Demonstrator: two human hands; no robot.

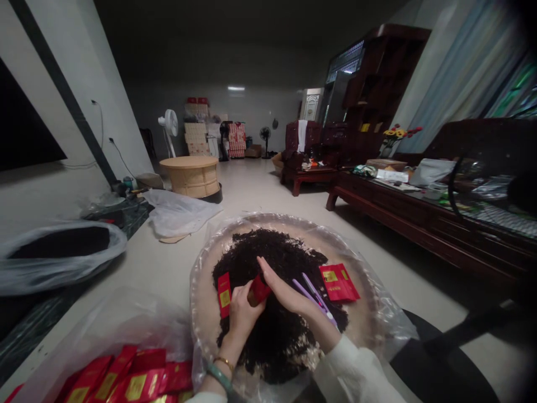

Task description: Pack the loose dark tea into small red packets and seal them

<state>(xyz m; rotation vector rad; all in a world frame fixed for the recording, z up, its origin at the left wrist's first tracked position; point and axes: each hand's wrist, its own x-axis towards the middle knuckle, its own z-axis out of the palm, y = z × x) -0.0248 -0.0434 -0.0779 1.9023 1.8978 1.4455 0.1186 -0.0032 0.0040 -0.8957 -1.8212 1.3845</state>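
A round tray point(369, 291) lined with clear plastic holds a heap of dark loose tea leaves point(272, 330). My left hand point(241, 313) is closed around a small red packet point(258, 291), held open over the heap. My right hand point(285, 291) has its fingers stretched out flat and together, fingertips on the leaves right beside the packet's mouth. Another red packet point(224, 295) lies on the leaves to the left, and two more red packets point(339, 282) lie at the right. A purple tool point(312, 292) rests on the leaves beside my right wrist.
A clear bag with several filled red packets point(126, 383) sits at the lower left. A plastic-lined bin of dark leaves point(62, 246) stands at the left. A long dark wooden table point(419, 218) runs along the right. A round wooden drum point(193, 176) and white plastic sheet point(180, 212) lie beyond.
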